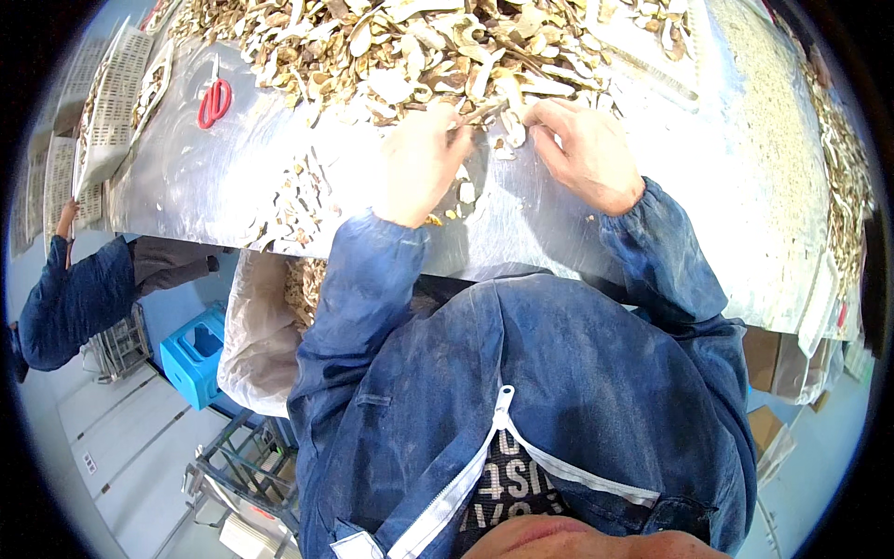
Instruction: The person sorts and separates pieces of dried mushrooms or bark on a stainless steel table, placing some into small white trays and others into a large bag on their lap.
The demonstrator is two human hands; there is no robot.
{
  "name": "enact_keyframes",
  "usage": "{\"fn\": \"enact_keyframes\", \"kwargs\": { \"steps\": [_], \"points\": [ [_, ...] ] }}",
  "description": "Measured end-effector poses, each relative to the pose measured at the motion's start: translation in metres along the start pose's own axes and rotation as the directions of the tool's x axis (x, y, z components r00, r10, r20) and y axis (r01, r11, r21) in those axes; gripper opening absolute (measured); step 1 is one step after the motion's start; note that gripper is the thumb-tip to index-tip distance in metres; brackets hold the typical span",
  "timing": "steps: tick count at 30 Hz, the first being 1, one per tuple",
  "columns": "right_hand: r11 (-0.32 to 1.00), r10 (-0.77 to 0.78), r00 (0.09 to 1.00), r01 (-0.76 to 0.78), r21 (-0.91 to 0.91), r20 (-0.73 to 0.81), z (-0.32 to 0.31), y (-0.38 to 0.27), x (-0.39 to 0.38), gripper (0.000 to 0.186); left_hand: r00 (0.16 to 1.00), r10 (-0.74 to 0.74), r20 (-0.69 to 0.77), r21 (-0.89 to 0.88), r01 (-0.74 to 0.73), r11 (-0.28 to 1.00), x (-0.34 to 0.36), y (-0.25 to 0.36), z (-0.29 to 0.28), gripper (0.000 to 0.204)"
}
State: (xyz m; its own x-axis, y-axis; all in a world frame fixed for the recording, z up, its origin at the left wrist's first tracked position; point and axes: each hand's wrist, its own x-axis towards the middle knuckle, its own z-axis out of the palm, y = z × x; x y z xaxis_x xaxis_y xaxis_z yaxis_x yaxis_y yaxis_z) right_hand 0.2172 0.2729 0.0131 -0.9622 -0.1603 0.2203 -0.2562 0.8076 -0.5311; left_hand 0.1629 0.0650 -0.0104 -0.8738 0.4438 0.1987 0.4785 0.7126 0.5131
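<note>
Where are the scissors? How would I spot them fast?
Start at the shiny metal table with its big heap of pale dried slices. Look left of the person's left hand, by the heap's edge. The scissors lie flat there, the only bright red thing on the table.

Scissors (214, 101) lie left of both hands; sliced pieces (419, 47) heaped beyond, seemingly mushrooms.

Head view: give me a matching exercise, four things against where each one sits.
Things:
1. scissors
2. left hand
3. stool
4. right hand

Places:
A. on the floor below the table's left end
B. on the metal table, left of the pile of pale dried slices
C. at the pile's near edge, right of the other hand
D. at the pile's near edge, nearer the scissors

Pairs: 1-B, 2-D, 3-A, 4-C
</note>
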Motion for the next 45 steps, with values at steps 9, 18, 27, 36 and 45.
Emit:
{"fn": "enact_keyframes", "kwargs": {
  "steps": [9,18,27,36,45],
  "points": [
    [0.287,0.250,0.915,-0.381,0.879,0.316,0.014,-0.014,0.012,0.019,0.892,0.369,-0.262,0.060,-0.367,0.928,-0.024,0.011,-0.024,0.011],
    [0.488,-0.007,0.957,-0.249,0.836,0.289,0.005,-0.018,0.010,0.014,0.925,-0.034,0.378,-0.632,0.285,0.721,-0.013,0.012,-0.048,0.012],
    [0.284,-0.077,0.920,-0.349,0.893,0.383,0.017,-0.031,0.000,0.008,0.890,0.043,0.455,-0.710,0.332,0.621,-0.036,0.002,-0.035,0.012],
    [0.572,-0.017,0.846,-0.429,0.699,0.533,0.014,-0.022,0.006,0.019,0.935,0.026,0.353,-0.926,0.346,0.152,-0.052,-0.012,-0.033,0.021],
    [0.950,-0.069,0.997,0.074,-0.305,0.026,0.038,-0.012,0.060,0.031,0.836,-0.138,0.532,-0.769,0.409,-0.491,-0.050,-0.021,-0.025,0.023]
  ]
}}
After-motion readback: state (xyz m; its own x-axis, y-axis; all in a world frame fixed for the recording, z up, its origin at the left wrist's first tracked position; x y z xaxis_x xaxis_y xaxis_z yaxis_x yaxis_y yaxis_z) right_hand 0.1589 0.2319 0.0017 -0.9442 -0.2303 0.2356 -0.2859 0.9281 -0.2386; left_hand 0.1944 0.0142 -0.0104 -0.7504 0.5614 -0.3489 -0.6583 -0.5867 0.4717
